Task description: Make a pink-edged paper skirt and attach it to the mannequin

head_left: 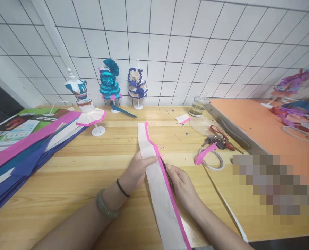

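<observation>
A long white crepe-paper strip [158, 187] with a pink band along its right edge lies lengthwise on the wooden table [92, 166]. My left hand [136, 170] pinches the strip's left edge, with thumb and fingers closed on the paper. My right hand [181, 185] is closed at the pink edge; dark scissor blades seem to show between its fingers, but they are mostly hidden. A green bangle and a black hair band sit on my left wrist.
Three small mannequins in paper dresses [85, 104] [109, 83] [137, 83] stand at the back by the tiled wall. Pink, blue and white paper sheets [26, 146] lie at the left. A glass jar [199, 106], keys [218, 140] and a tape ring [214, 159] lie at the right, beside an orange table [260, 128].
</observation>
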A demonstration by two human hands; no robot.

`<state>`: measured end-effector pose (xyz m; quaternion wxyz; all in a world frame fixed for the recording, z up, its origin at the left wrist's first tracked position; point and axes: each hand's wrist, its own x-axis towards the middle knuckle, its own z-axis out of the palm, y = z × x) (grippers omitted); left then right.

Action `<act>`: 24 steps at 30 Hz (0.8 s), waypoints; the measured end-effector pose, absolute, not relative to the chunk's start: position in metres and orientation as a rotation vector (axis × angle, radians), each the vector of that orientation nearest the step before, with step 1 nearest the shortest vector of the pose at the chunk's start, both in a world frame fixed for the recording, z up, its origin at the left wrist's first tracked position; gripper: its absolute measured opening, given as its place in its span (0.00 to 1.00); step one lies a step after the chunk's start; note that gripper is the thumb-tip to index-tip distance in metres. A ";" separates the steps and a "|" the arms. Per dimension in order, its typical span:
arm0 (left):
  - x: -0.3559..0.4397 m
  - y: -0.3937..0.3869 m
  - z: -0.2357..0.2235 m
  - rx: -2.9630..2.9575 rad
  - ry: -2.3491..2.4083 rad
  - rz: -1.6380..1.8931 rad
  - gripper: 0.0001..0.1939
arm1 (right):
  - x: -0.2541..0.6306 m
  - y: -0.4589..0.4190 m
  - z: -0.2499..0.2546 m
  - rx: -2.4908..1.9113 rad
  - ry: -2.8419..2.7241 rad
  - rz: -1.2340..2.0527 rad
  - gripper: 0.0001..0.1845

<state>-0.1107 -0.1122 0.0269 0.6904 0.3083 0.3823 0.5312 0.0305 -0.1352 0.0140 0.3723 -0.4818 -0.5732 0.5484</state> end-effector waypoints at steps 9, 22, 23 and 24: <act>-0.106 -0.116 0.024 0.745 0.909 1.252 0.15 | 0.031 -0.135 0.016 -1.216 -1.427 1.425 0.22; -0.099 -0.120 0.023 0.833 0.981 1.248 0.12 | 0.031 -0.135 0.018 -1.212 -1.398 1.400 0.20; -0.099 -0.120 0.022 0.833 0.981 1.247 0.13 | 0.031 -0.134 0.017 -1.213 -1.397 1.403 0.20; -0.099 -0.120 0.022 0.833 0.983 1.245 0.13 | 0.031 -0.134 0.017 -1.214 -1.395 1.406 0.20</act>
